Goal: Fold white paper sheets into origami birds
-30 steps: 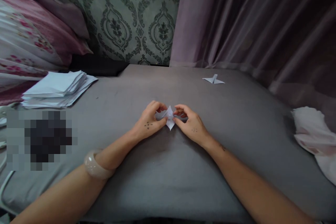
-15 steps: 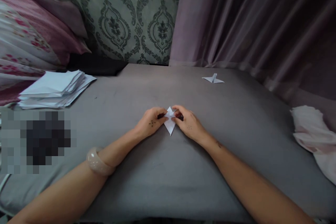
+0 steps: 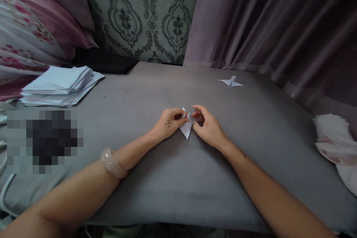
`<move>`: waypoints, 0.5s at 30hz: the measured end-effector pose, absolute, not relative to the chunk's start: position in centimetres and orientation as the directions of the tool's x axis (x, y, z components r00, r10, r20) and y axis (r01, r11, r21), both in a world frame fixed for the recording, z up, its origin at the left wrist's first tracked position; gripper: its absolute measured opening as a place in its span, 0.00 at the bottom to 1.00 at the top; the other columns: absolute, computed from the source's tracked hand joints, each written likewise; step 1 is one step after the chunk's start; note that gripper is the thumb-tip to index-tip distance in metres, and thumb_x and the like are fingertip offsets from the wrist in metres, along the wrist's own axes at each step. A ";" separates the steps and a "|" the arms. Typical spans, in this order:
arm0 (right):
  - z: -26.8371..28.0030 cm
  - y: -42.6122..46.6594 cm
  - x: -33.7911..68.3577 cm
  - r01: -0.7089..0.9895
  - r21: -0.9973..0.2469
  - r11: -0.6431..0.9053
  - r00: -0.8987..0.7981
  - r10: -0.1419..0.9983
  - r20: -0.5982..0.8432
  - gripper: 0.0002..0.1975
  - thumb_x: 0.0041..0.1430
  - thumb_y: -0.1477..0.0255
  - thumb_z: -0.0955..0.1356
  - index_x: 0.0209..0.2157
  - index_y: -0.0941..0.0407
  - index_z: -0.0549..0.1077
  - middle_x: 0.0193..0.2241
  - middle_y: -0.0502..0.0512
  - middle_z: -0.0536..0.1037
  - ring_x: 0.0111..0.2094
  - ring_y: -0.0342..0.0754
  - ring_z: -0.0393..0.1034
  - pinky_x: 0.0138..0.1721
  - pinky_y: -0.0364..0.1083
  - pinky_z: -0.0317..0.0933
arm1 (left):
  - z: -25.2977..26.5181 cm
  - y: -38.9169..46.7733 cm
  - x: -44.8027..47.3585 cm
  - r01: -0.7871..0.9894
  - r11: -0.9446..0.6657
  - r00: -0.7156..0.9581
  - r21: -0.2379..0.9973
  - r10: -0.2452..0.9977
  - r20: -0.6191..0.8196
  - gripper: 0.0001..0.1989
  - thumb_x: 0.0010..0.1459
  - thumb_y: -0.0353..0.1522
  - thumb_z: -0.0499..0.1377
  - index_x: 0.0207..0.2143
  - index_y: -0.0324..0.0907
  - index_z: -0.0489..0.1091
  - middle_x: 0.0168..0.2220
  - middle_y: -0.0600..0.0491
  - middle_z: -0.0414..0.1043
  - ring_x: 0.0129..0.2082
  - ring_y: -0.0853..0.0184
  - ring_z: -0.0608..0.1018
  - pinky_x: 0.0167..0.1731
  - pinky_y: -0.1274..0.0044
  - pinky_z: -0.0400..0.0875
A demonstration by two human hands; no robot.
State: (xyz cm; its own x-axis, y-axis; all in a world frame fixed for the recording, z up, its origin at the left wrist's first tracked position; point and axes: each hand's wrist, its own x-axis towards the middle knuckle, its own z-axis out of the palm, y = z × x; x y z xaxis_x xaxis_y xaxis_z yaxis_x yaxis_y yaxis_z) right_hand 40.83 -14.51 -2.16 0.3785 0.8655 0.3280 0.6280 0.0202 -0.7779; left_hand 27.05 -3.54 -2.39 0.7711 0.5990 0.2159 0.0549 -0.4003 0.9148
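Note:
A small folded white paper [image 3: 186,130], pointed at its lower end and with thin points at the top, is pinched between the thumb and fingers of my left hand [image 3: 170,123]. Part of it is hidden behind that thumb. My right hand [image 3: 208,126] is just to the right of the paper, its thumb and fingers apart and curved toward it. Whether the right thumb tip brushes the paper's edge I cannot tell. A pale bangle [image 3: 113,163] circles my left wrist.
Grey cloth covers the table [image 3: 178,189]. A stack of white paper sheets [image 3: 60,85] lies at the left, near a black flat item [image 3: 104,61]. A folded paper figure [image 3: 231,81] rests at the back right. Crumpled pale fabric [image 3: 334,137] sits at the right edge.
My right hand has come off the folded paper and its fingers have spread. My left hand keeps its pinch, the thumb now further across the paper. The view has shifted slightly.

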 end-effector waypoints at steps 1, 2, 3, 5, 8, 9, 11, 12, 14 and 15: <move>-1.8 -14.6 40.7 0.622 -0.782 0.038 0.402 0.841 0.361 0.22 0.50 0.80 0.65 0.49 0.54 0.66 0.37 0.54 0.77 0.39 0.47 0.73 0.45 0.50 0.66 | -2.4 -3.5 27.1 0.051 -0.391 0.772 0.919 0.599 0.212 0.09 0.53 0.35 0.60 0.30 0.38 0.73 0.23 0.57 0.65 0.24 0.73 0.65 0.24 0.81 0.59; -1.4 -14.6 40.6 0.608 -0.792 0.058 0.421 0.822 0.383 0.21 0.50 0.79 0.65 0.48 0.54 0.67 0.35 0.53 0.77 0.38 0.47 0.73 0.45 0.50 0.66 | -2.4 -3.6 27.1 0.047 -0.389 0.774 0.920 0.597 0.212 0.08 0.53 0.35 0.60 0.30 0.38 0.73 0.24 0.57 0.66 0.25 0.73 0.66 0.25 0.81 0.59; -1.1 -14.7 40.5 0.588 -0.805 0.077 0.430 0.813 0.392 0.19 0.51 0.79 0.65 0.47 0.55 0.67 0.34 0.53 0.78 0.37 0.46 0.74 0.44 0.50 0.66 | -2.3 -3.6 27.1 0.046 -0.393 0.777 0.919 0.592 0.214 0.08 0.53 0.35 0.60 0.30 0.38 0.73 0.24 0.57 0.67 0.25 0.73 0.66 0.25 0.81 0.60; -0.6 -14.6 40.1 0.551 -0.829 0.096 0.429 0.819 0.380 0.16 0.53 0.77 0.65 0.45 0.55 0.68 0.32 0.52 0.78 0.36 0.46 0.74 0.44 0.49 0.67 | -2.2 -3.6 27.0 0.055 -0.411 0.778 0.910 0.589 0.218 0.08 0.54 0.34 0.59 0.30 0.38 0.74 0.24 0.57 0.68 0.25 0.73 0.67 0.26 0.81 0.60; -0.3 -14.3 39.7 0.525 -0.848 0.072 0.435 0.834 0.339 0.13 0.54 0.73 0.66 0.43 0.56 0.69 0.31 0.53 0.79 0.35 0.47 0.75 0.42 0.49 0.67 | -2.1 -3.6 27.0 0.081 -0.435 0.766 0.897 0.602 0.223 0.08 0.54 0.34 0.59 0.30 0.38 0.75 0.23 0.57 0.68 0.25 0.73 0.67 0.25 0.81 0.60; -0.2 -14.2 39.6 0.518 -0.853 0.056 0.445 0.835 0.325 0.12 0.55 0.71 0.67 0.42 0.56 0.70 0.31 0.54 0.79 0.34 0.47 0.75 0.41 0.49 0.67 | -2.0 -3.7 27.0 0.086 -0.445 0.762 0.892 0.606 0.229 0.08 0.54 0.34 0.59 0.30 0.38 0.75 0.23 0.56 0.69 0.25 0.72 0.67 0.25 0.81 0.60; -0.2 -13.9 39.5 0.499 -0.867 0.022 0.472 0.831 0.293 0.13 0.54 0.67 0.69 0.41 0.56 0.70 0.29 0.54 0.79 0.32 0.47 0.75 0.38 0.48 0.67 | -2.0 -3.7 27.0 0.084 -0.464 0.761 0.882 0.602 0.244 0.09 0.55 0.34 0.59 0.30 0.38 0.76 0.24 0.56 0.70 0.25 0.71 0.69 0.27 0.81 0.62; -0.2 -13.8 39.5 0.486 -0.874 0.005 0.485 0.830 0.275 0.14 0.54 0.66 0.69 0.41 0.56 0.70 0.29 0.54 0.79 0.31 0.47 0.74 0.37 0.48 0.67 | -2.0 -3.7 27.0 0.083 -0.474 0.761 0.877 0.598 0.251 0.09 0.55 0.34 0.58 0.30 0.38 0.76 0.24 0.55 0.71 0.26 0.71 0.69 0.27 0.80 0.63; 0.0 -13.5 39.5 0.459 -0.888 -0.020 0.507 0.827 0.243 0.16 0.52 0.64 0.71 0.41 0.56 0.70 0.28 0.53 0.79 0.29 0.47 0.74 0.36 0.47 0.66 | -2.0 -3.8 27.0 0.086 -0.488 0.761 0.869 0.595 0.259 0.10 0.56 0.34 0.58 0.30 0.38 0.76 0.25 0.55 0.72 0.27 0.70 0.71 0.28 0.80 0.63; 0.1 -13.4 39.5 0.445 -0.895 -0.031 0.517 0.825 0.228 0.16 0.52 0.64 0.71 0.40 0.56 0.70 0.27 0.53 0.79 0.29 0.46 0.74 0.36 0.47 0.66 | -2.0 -3.8 27.0 0.088 -0.491 0.760 0.867 0.595 0.260 0.09 0.56 0.33 0.58 0.31 0.38 0.76 0.25 0.54 0.73 0.27 0.70 0.71 0.29 0.80 0.64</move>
